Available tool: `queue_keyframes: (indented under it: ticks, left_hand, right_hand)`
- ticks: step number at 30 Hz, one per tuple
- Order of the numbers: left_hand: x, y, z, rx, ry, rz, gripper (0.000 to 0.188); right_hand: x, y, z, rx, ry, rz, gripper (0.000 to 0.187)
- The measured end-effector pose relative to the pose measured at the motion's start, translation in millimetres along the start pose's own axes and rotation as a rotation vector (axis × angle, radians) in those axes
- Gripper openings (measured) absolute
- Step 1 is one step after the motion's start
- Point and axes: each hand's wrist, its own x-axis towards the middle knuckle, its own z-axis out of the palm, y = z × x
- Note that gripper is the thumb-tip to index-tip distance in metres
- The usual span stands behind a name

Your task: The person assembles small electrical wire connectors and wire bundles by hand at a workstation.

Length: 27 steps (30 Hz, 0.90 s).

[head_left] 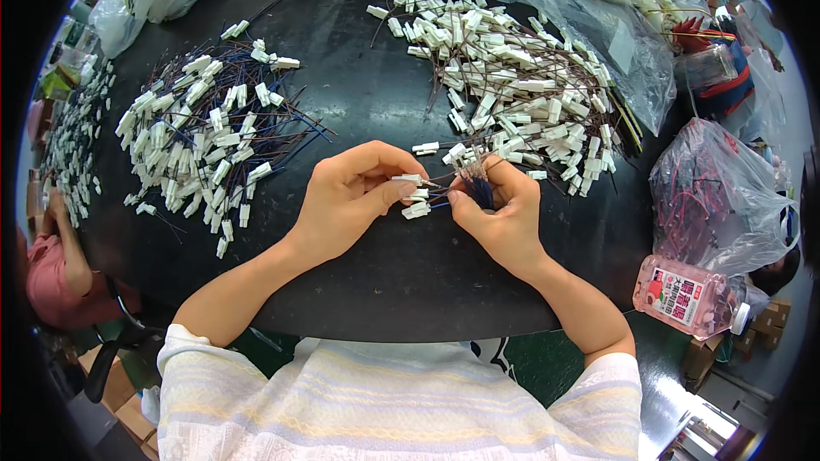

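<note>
My left hand (348,196) pinches a white plastic connector (408,179) between thumb and fingers, above the front part of the table. Close by, my right hand (506,209) is closed around a bunch of short dark blue wires (481,194). A couple more white connectors (416,210) stick out on wires between the two hands. Behind the right fingers, the near edge of a large heap of white connectors with brown wires (512,77) partly overlaps in view, so what the fingertips touch is hard to make out.
Another heap of connectors with dark blue wires (201,124) lies to the left on the black table (367,299). Clear plastic bags (632,68) lie at the far right. A bag of red wires (717,196) and a pink bottle (683,294) sit at the right edge. A co-worker (60,277) sits at left.
</note>
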Motion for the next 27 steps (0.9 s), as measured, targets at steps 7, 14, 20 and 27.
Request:
queue_keyframes:
  ticks: [7, 14, 20, 27]
  left_hand:
    - [1.9, -1.6, -7.5, 0.471, 0.0, 0.277, 0.015]
    - [2.5, -2.9, -6.9, 0.441, -0.042, 0.313, 0.015]
    - [4.2, -5.3, -5.4, 0.42, -0.025, 0.331, 0.013]
    - [3.1, -4.3, -4.1, 0.333, -0.052, 0.214, 0.014]
  right_hand:
    - [-0.7, -2.8, 1.0, -0.034, 0.019, -0.022, 0.01]
    - [-2.8, -3.5, -3.3, -0.034, -0.072, -0.038, 0.009]
    - [-3.1, -4.7, -4.3, 0.024, -0.046, -0.017, 0.008]
    - [-1.3, 0.4, -5.2, 0.126, -0.024, -0.024, 0.01]
